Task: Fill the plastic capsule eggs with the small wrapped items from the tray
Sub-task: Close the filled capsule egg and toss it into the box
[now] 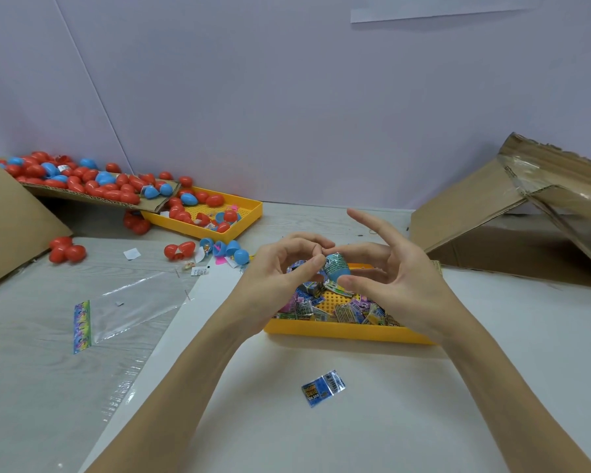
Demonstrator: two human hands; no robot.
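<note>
Blue capsule egg half [338, 270], stuffed with a wrapped item [333, 260], sits pinched by the right hand [389, 278] fingers above the yellow tray [348, 331] of wrapped items, the left hand [280, 278] fingers curled pinching at its rim, a stray packet [323, 387] on the counter before the tray.

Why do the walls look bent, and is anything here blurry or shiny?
Head view: the wide-angle lens bows the wall seams and the table edge; lighting is soft and even, with faint shadows; the clear plastic bag shows pale glare; the far egg pile looks slightly soft.
</note>
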